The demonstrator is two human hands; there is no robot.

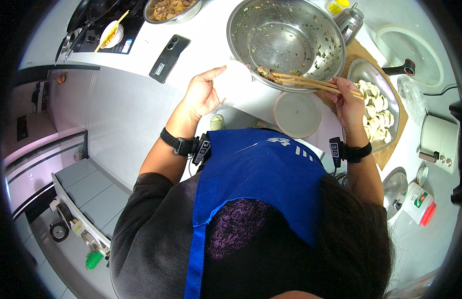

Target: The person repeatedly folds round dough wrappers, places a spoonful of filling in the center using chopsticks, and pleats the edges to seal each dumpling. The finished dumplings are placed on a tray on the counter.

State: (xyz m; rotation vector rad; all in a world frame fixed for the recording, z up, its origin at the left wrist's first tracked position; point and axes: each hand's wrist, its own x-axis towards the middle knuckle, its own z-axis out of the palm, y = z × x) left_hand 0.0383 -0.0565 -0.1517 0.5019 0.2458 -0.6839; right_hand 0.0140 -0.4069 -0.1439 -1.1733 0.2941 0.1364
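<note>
My left hand (206, 91) holds a round white piece, perhaps a dumpling wrapper or small dish (234, 81); the glare hides which. It is beside the near left rim of a large stainless steel bowl (277, 41). My right hand (346, 99) grips wooden chopsticks (309, 82), whose tips touch a clump of minced filling (267, 73) at that bowl's near edge. Bits of green and meat cling to the inner wall. Beneath my right hand's side, a metal tray (393, 104) of folded dumplings (375, 112) rests on a wooden board (402, 127).
A round translucent lid or dish (297, 114) lies at the counter's near edge. Left are a smartphone (169, 58), a bowl of cooked food (171, 9) and a small bowl with chopsticks (113, 34) on the cooktop. Right are a glass lid (410, 56) and a red-lidded jar (418, 203).
</note>
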